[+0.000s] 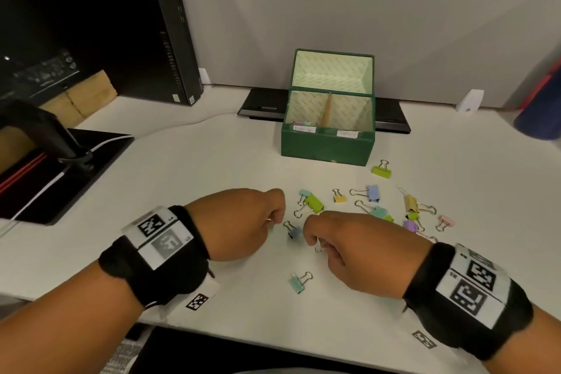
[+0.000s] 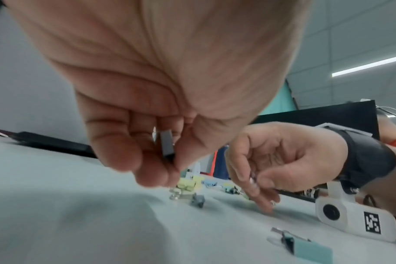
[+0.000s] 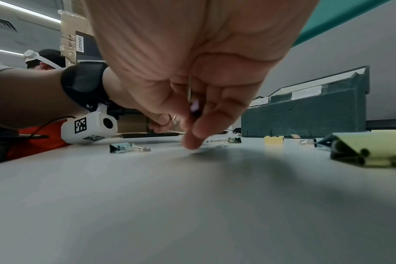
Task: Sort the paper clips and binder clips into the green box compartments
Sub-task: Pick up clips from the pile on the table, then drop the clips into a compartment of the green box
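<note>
The green box stands open at the back of the table, its front split by a cardboard divider, with a few clips in the left compartment. Several pastel binder clips lie scattered in front of it. My left hand hovers low over the table and pinches a grey binder clip between thumb and fingers. Just right of it, my right hand pinches a purple binder clip, one fingertip touching the table. A small blue clip lies between the hands, and a teal one lies nearer me.
A black computer case and a black tray with cables stand at the left. A dark flat device lies behind the box. A blue object sits at the far right. The table's front edge is close below my wrists.
</note>
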A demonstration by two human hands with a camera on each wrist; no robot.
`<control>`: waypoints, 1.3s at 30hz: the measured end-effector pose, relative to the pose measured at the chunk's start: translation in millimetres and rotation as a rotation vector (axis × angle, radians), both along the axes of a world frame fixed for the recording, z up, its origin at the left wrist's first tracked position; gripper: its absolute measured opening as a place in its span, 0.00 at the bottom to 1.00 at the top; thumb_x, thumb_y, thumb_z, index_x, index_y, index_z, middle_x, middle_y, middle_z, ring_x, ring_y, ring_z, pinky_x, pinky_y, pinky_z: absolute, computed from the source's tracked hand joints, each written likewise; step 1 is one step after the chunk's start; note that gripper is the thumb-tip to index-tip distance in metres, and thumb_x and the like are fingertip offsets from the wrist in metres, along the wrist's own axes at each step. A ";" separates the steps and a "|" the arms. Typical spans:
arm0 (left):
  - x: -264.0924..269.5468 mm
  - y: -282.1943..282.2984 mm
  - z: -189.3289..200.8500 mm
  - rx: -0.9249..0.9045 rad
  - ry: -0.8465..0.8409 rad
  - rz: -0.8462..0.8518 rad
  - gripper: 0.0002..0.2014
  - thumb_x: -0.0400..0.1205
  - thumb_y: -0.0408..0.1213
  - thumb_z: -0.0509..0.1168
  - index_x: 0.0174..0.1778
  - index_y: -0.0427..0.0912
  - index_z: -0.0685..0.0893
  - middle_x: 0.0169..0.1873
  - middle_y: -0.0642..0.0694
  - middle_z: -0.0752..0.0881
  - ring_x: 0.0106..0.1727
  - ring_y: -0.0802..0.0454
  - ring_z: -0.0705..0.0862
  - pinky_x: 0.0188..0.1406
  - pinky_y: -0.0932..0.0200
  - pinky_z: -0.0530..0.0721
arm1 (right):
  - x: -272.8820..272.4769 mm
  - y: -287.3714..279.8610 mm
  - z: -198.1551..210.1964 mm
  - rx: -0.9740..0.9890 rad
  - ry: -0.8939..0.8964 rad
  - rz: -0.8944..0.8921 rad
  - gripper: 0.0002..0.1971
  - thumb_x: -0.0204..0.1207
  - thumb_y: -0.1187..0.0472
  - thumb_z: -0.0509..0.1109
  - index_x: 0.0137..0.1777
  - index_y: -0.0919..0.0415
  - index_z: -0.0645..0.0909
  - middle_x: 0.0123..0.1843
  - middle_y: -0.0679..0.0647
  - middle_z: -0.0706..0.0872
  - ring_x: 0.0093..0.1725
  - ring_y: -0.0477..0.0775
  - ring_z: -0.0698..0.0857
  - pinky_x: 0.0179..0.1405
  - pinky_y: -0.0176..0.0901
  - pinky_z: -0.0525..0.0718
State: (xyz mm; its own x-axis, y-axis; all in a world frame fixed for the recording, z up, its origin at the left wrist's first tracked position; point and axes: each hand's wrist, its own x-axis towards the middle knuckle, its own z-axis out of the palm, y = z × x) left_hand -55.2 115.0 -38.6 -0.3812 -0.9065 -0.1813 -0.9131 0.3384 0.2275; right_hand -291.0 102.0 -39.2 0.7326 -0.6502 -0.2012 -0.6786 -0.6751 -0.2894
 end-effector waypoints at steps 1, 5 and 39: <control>-4.2 -3.4 -1.4 0.023 0.001 0.013 0.10 0.84 0.35 0.56 0.56 0.56 0.71 0.38 0.55 0.79 0.37 0.54 0.78 0.35 0.58 0.74 | 0.7 1.0 1.1 0.026 0.005 -0.007 0.13 0.81 0.64 0.59 0.59 0.44 0.72 0.48 0.45 0.78 0.43 0.53 0.80 0.41 0.43 0.79; -17.5 -10.9 -7.8 0.069 -0.045 -0.018 0.15 0.87 0.42 0.57 0.70 0.57 0.73 0.59 0.51 0.82 0.54 0.49 0.82 0.55 0.51 0.81 | 3.3 5.5 4.7 0.039 -0.011 0.090 0.08 0.81 0.57 0.59 0.55 0.47 0.77 0.49 0.41 0.76 0.44 0.48 0.76 0.38 0.38 0.72; -18.8 -146.3 46.3 -0.242 0.292 0.208 0.22 0.85 0.38 0.63 0.76 0.53 0.75 0.68 0.48 0.78 0.62 0.49 0.82 0.63 0.55 0.81 | 10.4 -148.8 56.7 -0.361 -0.195 -0.227 0.16 0.78 0.55 0.69 0.66 0.48 0.84 0.64 0.50 0.84 0.58 0.56 0.84 0.60 0.52 0.85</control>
State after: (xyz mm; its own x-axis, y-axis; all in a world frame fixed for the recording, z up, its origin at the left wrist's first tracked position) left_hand -74.0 -31.3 7.7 -0.1898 -0.9726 0.1345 -0.8766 0.2295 0.4230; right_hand -280.5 -46.9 17.5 0.5656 -0.8014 0.1946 -0.7768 -0.5969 -0.2005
